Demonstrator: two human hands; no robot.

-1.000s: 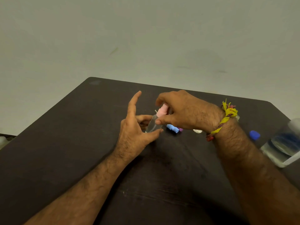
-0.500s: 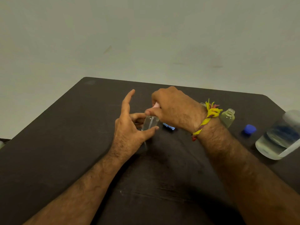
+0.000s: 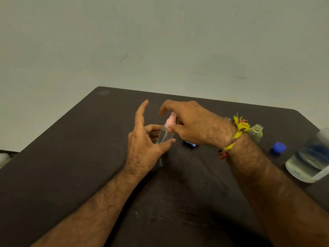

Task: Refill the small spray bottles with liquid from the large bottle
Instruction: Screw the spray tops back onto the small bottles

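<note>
The table (image 3: 71, 175) is dark brown, nearly black, against a plain grey-green wall (image 3: 160, 41). The small bottle (image 3: 165, 135) is clear with a pale pink spray top (image 3: 171, 120). A blue cap (image 3: 278, 147) lies near a clear large bottle (image 3: 309, 161). The wrist thread (image 3: 235, 134) is yellow with red strands.

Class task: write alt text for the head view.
The left hand holds a small clear spray bottle while the right hand grips its pink spray top over a dark table; an open small bottle stands right.

A dark bench (image 3: 71, 157) is standing against a plain grey-green wall (image 3: 160, 41), which is filling the view toward 12 o'clock.
</note>
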